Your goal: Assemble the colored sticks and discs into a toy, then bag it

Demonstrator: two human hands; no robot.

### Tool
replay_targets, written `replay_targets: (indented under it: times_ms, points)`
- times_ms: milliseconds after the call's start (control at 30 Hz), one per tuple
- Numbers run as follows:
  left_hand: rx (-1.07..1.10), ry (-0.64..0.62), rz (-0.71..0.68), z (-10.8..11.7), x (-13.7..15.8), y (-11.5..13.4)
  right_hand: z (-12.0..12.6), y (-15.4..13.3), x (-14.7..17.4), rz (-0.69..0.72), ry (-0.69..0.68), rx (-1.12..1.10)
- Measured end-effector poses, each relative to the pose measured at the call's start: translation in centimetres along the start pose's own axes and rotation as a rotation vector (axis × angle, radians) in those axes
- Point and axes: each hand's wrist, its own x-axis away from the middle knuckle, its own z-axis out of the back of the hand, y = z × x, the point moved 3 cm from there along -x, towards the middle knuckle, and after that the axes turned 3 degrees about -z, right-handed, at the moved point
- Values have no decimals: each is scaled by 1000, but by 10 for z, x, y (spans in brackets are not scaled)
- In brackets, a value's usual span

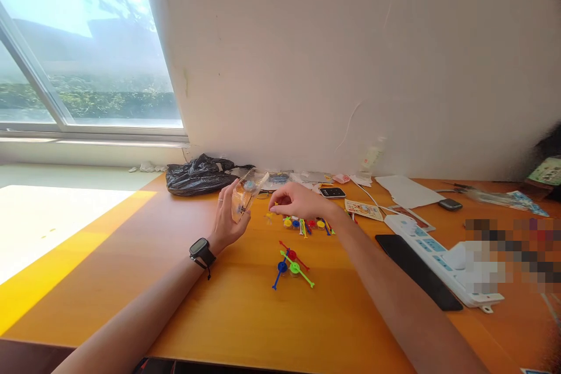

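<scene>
My left hand (227, 219), with a black watch on its wrist, grips a clear plastic bag (245, 196) raised over the table; small items show through it, too blurred to name. Just right of the bag, my right hand (295, 201) is closed in a pinch. A small yellow and clear piece (269, 218) shows under its fingertips; whether they hold it I cannot tell. Behind and below that hand lie several coloured arrow spinners (307, 225). Nearer to me sit three more: a red spinner (291, 255), a blue spinner (281, 267) and a green spinner (295, 269), their arrows crossing.
A black plastic bag (199, 175) lies at the back left by the wall. To the right are a white power strip (433, 248), a black flat slab (407, 263), a printed card (363, 210), a black-screened device (332, 192) and white paper (407, 190).
</scene>
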Motion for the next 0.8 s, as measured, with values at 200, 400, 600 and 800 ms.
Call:
replay_targets:
  times_ms: [200, 400, 600, 800]
  points:
    - [-55, -14, -22, 0, 1, 0, 61, -17, 29, -13, 425, -112]
    - [-61, -21, -38, -2, 1, 5, 72, -57, 56, 105, 567, -253]
    - [-43, -52, -106, -1, 1, 17, 41, -75, 46, 113, 451, 28]
    - [16, -86, -134, -2, 3, 23, 25, -82, 41, 190, 392, 227]
